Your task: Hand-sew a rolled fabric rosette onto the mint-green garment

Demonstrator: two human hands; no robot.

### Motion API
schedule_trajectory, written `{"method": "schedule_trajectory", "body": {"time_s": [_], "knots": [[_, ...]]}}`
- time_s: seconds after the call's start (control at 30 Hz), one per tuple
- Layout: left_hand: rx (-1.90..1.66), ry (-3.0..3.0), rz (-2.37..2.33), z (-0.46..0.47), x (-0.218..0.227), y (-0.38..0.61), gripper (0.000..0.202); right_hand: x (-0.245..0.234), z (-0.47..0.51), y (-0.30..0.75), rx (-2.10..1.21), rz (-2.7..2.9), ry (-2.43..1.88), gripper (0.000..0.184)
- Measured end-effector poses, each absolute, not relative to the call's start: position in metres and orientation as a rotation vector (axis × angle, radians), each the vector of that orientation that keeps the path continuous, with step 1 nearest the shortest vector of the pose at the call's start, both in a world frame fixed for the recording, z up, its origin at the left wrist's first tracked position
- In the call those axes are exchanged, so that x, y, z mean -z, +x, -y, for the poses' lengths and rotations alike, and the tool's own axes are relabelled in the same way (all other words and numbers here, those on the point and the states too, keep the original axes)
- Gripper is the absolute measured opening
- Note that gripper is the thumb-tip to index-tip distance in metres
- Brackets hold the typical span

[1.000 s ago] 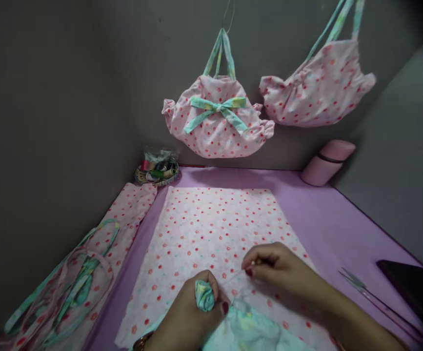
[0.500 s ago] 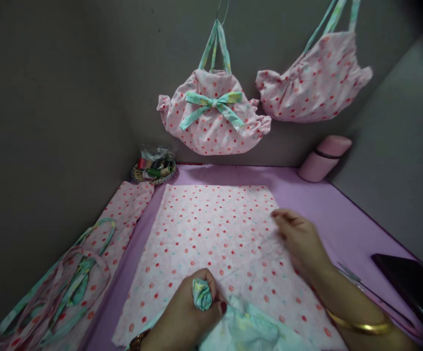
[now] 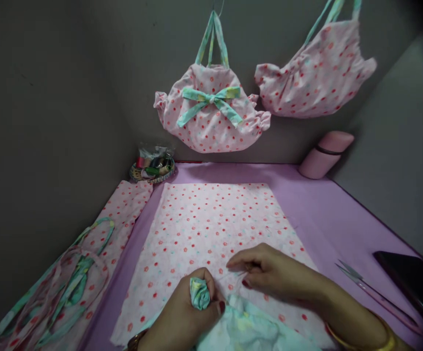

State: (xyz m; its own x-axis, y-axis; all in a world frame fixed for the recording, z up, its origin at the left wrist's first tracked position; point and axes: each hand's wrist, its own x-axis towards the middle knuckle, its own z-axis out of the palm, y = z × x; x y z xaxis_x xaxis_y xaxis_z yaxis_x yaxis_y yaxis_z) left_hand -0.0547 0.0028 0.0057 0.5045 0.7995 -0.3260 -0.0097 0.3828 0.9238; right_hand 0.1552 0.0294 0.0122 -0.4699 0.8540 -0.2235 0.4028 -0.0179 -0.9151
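Fabric, thin mint-green and yellow, lies on the near part of the flat pink red-dotted cloth, its apparent bunched end clasped in the grip of the left hand. Over that cloth, the right hand is half-curled, its grip's contents unclear; the fabric looks light and soft, best held at the bunch.

Mint-green cloth with yellow patches, partly scrunched tight, the rest loose over dotted pink fabric
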Motion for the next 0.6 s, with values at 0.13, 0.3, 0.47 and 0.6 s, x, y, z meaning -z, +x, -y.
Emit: {"method": "schedule_trajectory", "body": {"time_s": [0.13,0.3,0.47,0.6], "knots": [[-0.606,1.048,-0.913,-0.002,-0.006,-0.055,0.027,-0.011,-0.032,0.159,-1.512,1.865,-1.298,0.017],[-0.599,1.031,-0.92,-0.002,-0.006,-0.055,0.027,-0.003,-0.044,0.174,-1.344,1.583,-1.421,0.011],[-0.601,1.02,-0.915,-0.002,-0.007,-0.055,0.027,0.006,-0.057,0.19,-1.037,1.334,-1.542,0.02],[-0.608,1.014,-0.906,-0.002,-0.006,-0.055,0.028,0.011,-0.061,0.198,-0.781,1.294,-1.633,0.015]]}}
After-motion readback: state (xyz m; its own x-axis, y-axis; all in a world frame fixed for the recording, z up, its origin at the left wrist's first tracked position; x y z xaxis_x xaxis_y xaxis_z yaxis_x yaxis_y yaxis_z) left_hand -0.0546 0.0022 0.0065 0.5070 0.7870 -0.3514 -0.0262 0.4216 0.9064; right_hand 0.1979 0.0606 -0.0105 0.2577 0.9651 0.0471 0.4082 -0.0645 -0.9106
